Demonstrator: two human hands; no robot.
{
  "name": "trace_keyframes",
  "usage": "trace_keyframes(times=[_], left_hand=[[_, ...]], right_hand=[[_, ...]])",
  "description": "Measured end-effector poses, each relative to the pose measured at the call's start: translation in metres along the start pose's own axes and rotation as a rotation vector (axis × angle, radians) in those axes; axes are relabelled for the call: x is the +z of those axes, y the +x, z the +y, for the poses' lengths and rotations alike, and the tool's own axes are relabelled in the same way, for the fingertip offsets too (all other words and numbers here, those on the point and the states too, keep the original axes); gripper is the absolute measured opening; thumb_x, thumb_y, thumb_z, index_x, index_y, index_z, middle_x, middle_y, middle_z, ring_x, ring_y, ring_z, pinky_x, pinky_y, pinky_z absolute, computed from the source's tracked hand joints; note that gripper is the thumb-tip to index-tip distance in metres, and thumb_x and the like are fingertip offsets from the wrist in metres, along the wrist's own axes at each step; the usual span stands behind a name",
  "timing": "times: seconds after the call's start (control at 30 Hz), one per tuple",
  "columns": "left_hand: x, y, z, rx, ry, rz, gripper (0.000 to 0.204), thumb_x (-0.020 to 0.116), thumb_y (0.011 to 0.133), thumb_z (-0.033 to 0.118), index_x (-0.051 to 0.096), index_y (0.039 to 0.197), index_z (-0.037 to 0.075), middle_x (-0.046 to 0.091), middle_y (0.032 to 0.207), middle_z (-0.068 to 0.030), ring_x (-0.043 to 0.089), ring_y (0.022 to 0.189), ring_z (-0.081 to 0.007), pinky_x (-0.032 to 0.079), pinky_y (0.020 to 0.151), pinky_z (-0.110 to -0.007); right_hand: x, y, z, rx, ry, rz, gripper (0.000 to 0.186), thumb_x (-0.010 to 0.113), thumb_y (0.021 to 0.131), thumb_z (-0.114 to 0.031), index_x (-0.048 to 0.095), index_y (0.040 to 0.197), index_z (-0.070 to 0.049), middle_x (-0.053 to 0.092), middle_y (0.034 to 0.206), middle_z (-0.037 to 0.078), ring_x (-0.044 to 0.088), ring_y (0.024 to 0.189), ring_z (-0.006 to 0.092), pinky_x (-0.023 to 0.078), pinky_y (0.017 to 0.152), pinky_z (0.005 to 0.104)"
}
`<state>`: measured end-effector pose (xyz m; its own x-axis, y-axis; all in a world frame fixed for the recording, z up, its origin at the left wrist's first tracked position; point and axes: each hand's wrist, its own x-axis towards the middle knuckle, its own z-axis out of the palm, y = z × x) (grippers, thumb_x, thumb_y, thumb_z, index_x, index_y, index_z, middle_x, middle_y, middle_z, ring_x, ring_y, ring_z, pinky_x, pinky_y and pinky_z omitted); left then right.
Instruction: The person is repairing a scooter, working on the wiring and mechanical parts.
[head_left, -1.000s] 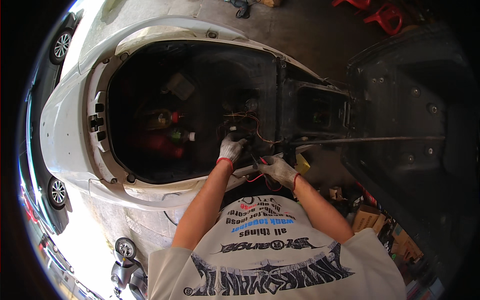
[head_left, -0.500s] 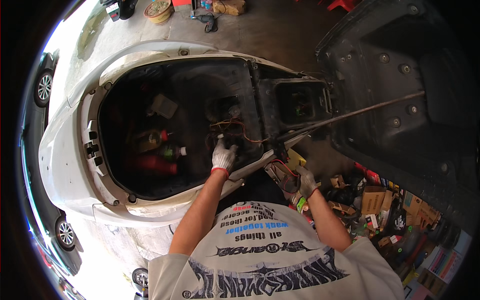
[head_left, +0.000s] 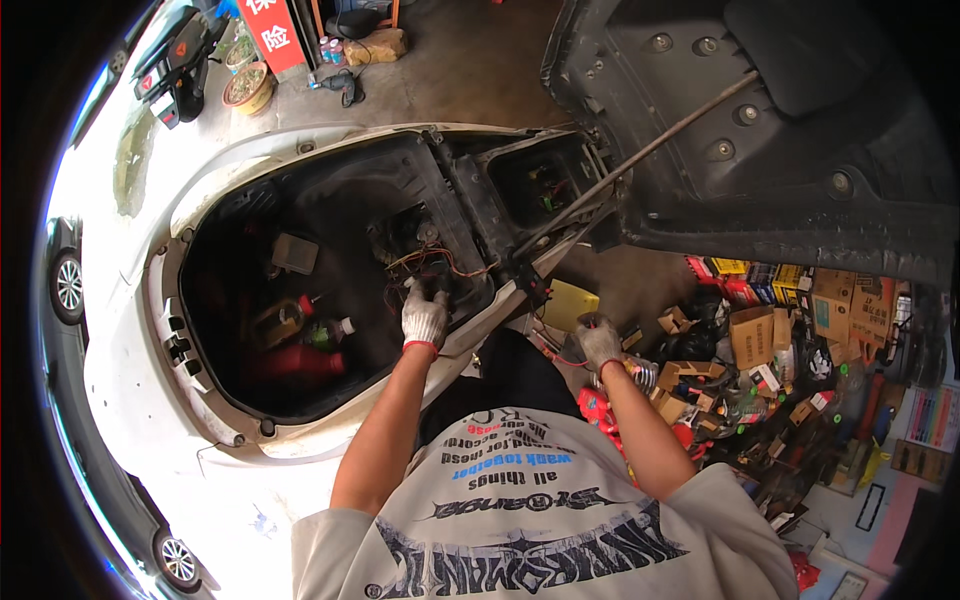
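My left hand, in a white knit glove with a red cuff, reaches into the dark storage bin of a white scooter. Its thumb and forefinger bend around something dark that I cannot make out. Thin orange and red wires lie just beyond the fingertips, beside an opening in the bin's floor. Outside the scooter's near side, my right hand, gloved too, has its fingers curled around a small dark thing with a bit of red. A yellow panel is close to that hand.
The black seat stands raised at the right, with a rod beneath it. Bottles and a pale box lie in the bin. Cartons and loose parts crowd the floor at right. A power drill lies beyond the scooter.
The whole view has shifted, with the scooter turned a little in it. My left hand stays by the wires. The red wire loop seen beside my right hand is now mostly out of sight.
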<state>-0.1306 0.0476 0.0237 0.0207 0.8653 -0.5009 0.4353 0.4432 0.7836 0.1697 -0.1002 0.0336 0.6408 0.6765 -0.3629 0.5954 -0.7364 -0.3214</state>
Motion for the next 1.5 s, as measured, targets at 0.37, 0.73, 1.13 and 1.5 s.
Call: trace_keyframes(times=[0.37, 0.73, 1.13, 1.5], left_hand=[[-0.022, -0.05, 0.002, 0.233, 0.526, 0.124, 0.031, 0.054, 0.09, 0.022, 0.057, 0.118, 0.009, 0.065, 0.103, -0.0225, 0.063, 0.096, -0.0408, 0.05, 0.084, -0.048], [-0.013, -0.069, 0.002, 0.208, 0.693, 0.34, 0.025, 0.055, 0.092, 0.031, 0.063, 0.103, 0.009, 0.067, 0.093, -0.0204, 0.064, 0.09, -0.0397, 0.05, 0.078, -0.049], [0.001, -0.067, 0.006, 0.085, 0.839, 0.386, 0.02, 0.056, 0.086, 0.018, 0.063, 0.102, 0.01, 0.068, 0.093, -0.0174, 0.066, 0.091, -0.0361, 0.052, 0.08, -0.047], [0.011, -0.062, 0.022, 0.017, 0.854, 0.461, 0.021, 0.059, 0.086, 0.025, 0.064, 0.102, 0.012, 0.069, 0.09, -0.0125, 0.067, 0.085, -0.0319, 0.054, 0.072, -0.045]], right_hand=[[0.016, 0.047, -0.09, -0.334, -0.217, -0.148, 0.067, 0.062, 0.084, -0.044, 0.047, 0.133, 0.0, 0.061, 0.118, 0.026, 0.058, 0.112, 0.0385, 0.046, 0.097, 0.0411], [0.026, 0.07, -0.111, -0.436, -0.449, -0.464, 0.083, 0.05, 0.089, -0.056, 0.028, 0.145, 0.001, 0.044, 0.14, 0.026, 0.049, 0.127, 0.0358, 0.042, 0.103, 0.0429], [0.03, 0.084, -0.106, -0.558, -0.435, -0.494, 0.091, 0.055, 0.087, -0.057, 0.025, 0.142, 0.01, 0.045, 0.139, 0.028, 0.048, 0.128, 0.0364, 0.042, 0.103, 0.043], [0.029, 0.086, -0.103, -0.621, -0.512, -0.514, 0.075, 0.057, 0.087, -0.05, 0.038, 0.131, 0.008, 0.056, 0.124, 0.028, 0.057, 0.116, 0.0371, 0.047, 0.096, 0.0429]])
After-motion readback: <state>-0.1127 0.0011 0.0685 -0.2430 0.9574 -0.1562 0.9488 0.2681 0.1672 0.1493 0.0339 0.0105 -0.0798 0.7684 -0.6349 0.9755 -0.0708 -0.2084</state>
